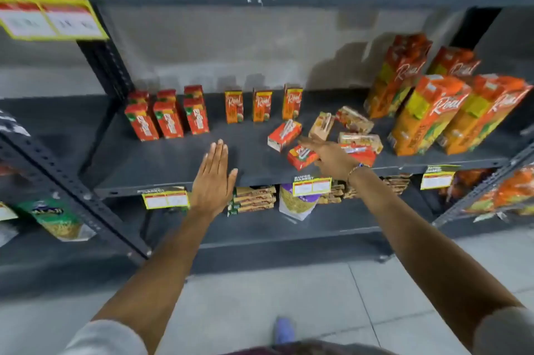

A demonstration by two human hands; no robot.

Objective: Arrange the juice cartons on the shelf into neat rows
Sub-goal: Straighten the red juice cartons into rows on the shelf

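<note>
**Q:** How do the hands stand?
**A:** The left hand (pixel 213 178) is flat, fingers straight and together, palm down over the bare front of the shelf (pixel 161 164), holding nothing. The right hand (pixel 329 156) is stretched out over a toppled red carton (pixel 297 160); whether they touch cannot be told.

**Q:** Edges and open room?
**A:** The red carton lies near the shelf's front edge, among other fallen cartons (pixel 354 120). Bare shelf lies between the hands. Small upright cartons (pixel 234 106) stand behind, and tall cartons (pixel 427 115) stand to the right.
</note>
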